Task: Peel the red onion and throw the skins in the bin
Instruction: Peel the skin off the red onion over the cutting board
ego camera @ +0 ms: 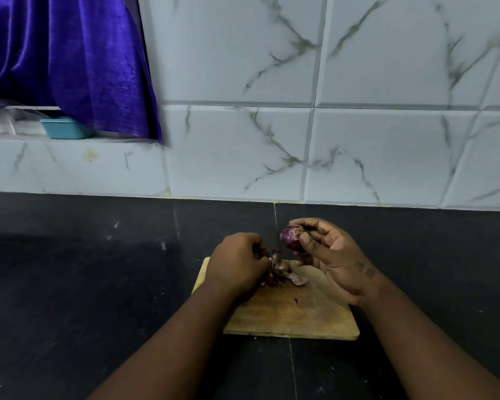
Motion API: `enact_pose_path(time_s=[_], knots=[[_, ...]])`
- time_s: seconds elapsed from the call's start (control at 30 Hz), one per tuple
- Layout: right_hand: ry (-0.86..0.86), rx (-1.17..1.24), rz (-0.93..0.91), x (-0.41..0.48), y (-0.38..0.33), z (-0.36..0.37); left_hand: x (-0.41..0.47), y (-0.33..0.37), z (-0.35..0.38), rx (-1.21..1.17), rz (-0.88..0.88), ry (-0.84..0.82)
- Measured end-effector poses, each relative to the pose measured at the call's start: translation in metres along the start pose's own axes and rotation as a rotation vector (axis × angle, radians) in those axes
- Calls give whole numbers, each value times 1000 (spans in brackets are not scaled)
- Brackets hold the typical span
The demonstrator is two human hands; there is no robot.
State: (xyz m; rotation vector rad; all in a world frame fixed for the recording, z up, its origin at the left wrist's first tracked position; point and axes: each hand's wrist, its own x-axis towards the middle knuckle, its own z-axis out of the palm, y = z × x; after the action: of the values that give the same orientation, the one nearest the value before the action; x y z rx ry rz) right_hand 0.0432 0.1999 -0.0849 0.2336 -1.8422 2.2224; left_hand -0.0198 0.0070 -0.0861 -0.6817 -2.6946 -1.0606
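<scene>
A small red onion (289, 236) is held above the far edge of a wooden cutting board (295, 310), pinched between the thumb and fingers of my right hand (331, 256). My left hand (237, 265) is curled over the board's left end, its fingers closed on loose onion skins (282, 268). More skin pieces (298, 280) lie on the board just right of that hand. No bin is in view.
The board lies on a dark stone counter (98, 284) against a white marbled tile wall (300, 111). At the upper left, a purple curtain (70, 53) hangs over a ledge holding a teal tub (65, 128).
</scene>
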Motion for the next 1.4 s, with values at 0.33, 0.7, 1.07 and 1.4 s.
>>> enact_pose_path(time_s=[0.33,0.7,1.07,1.4], knots=[[-18,-12,11,1,3,-1,-3,6,-1,-181,30,88],[21,-104,5,1,3,-2,-3,9,-2,-307,294,202],[17,-166,-18,2,6,-1,-3,7,1,-315,275,240],[31,-135,-27,2,2,-4,-3,7,2,-413,275,177]])
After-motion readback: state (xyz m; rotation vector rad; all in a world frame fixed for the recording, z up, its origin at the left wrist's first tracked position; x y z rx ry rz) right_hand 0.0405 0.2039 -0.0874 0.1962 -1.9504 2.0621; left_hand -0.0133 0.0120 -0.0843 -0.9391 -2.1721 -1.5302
